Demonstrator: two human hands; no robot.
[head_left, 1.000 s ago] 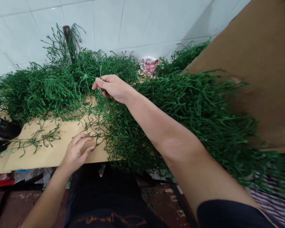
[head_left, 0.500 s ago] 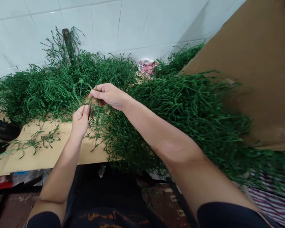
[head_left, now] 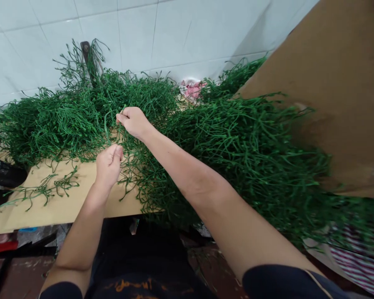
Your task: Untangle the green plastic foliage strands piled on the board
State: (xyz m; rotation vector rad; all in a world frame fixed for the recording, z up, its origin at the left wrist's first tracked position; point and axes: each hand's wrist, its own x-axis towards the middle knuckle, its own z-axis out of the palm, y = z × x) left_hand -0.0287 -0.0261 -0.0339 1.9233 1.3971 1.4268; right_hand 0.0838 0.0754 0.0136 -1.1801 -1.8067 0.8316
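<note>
In the head view my left hand [head_left: 109, 162] is closed in a fist, thumb on top, just above the cardboard near the front of the table. A pale green artificial stem [head_left: 106, 129] curves down to the top of this fist; its lower end is hidden. My right hand [head_left: 134, 121] is a little higher and farther forward, fingers pinched at the stem's upper end, which is mostly covered. Thin green plastic-looking stems with small bud tips lie in a heap [head_left: 62, 118] beyond my hands. Another large heap [head_left: 243, 141] spreads beneath and beside my right forearm.
Cardboard [head_left: 65, 203] covers the tabletop. A few loose stems [head_left: 51, 187] and a black cup-like container [head_left: 3, 174] are at the left. A large brown cardboard sheet [head_left: 339, 104] leans at the right. Against the tiled wall [head_left: 137, 37] lies a pink-and-white crumpled item [head_left: 192, 89].
My hands have moved apart: the left down and slightly toward me, the right slightly up and left. The curved stem near them has shifted. The heaps stay put.
</note>
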